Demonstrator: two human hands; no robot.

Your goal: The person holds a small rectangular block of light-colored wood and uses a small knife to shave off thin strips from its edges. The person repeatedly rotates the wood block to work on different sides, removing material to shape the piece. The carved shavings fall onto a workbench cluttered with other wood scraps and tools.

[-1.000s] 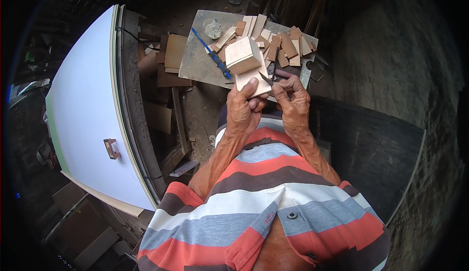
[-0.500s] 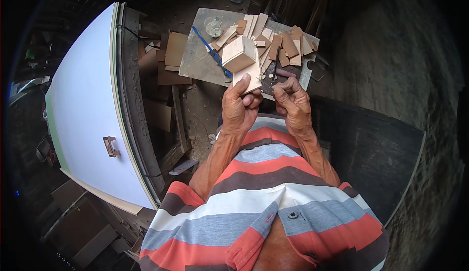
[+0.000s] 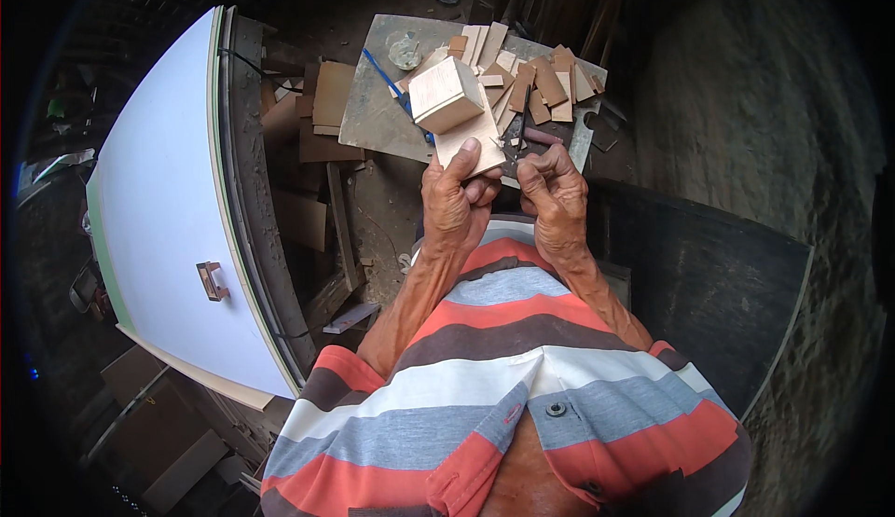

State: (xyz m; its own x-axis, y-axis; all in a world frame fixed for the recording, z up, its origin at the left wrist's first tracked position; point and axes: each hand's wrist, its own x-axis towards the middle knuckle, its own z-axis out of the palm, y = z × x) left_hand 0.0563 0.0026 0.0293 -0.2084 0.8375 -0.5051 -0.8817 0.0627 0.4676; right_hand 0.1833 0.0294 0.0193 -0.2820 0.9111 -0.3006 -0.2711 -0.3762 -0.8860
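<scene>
In my left hand [image 3: 454, 202] is a pale wooden piece, a small box-shaped block [image 3: 446, 91] on a flat board [image 3: 475, 140]. My left thumb presses on the board's near end, with the fingers curled beneath it. Just to the right, my right hand [image 3: 559, 195] is closed in a pinch beside the board's edge. A thin pale sliver shows near those fingertips, but what they grip is too small to make out. Beyond both hands, wood offcuts [image 3: 548, 81] lie heaped on a small worktable [image 3: 359, 125].
A blue tool [image 3: 382, 71] lies on the worktable, partly hidden by the wooden piece, near a whitish round lump [image 3: 405, 53]. On my left stands a large white panel [image 3: 168, 181] bearing a small brown wooden piece [image 3: 213, 281]. A dark board [image 3: 699, 279] is at right.
The wooden piece has shifted slightly left and turned a little in my left hand. My right hand has moved slightly left, still pinched near the board's edge.
</scene>
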